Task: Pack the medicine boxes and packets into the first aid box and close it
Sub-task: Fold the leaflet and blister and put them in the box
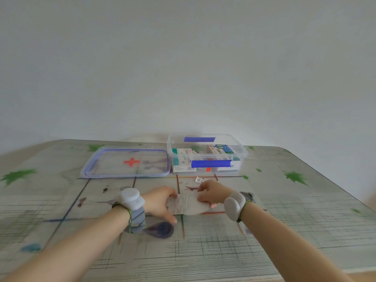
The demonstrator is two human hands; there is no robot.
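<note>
A clear first aid box (243, 154) with blue clips stands open at the back of the table, with medicine boxes (220, 152) inside. Its clear lid (114, 171), blue-edged with a red cross, lies flat to the left of it. Near the table's middle, a white packet (188, 204) with printed text is gripped from both sides: my left hand (160, 202) holds its left end, my right hand (211, 192) its right end. A small blister strip (200, 179) lies just beyond my right hand.
The table (305, 210) has a patterned glass-like top with green leaf prints and dark blots. Its right edge slants away at the right; a plain wall stands behind. Both wrists carry grey bands.
</note>
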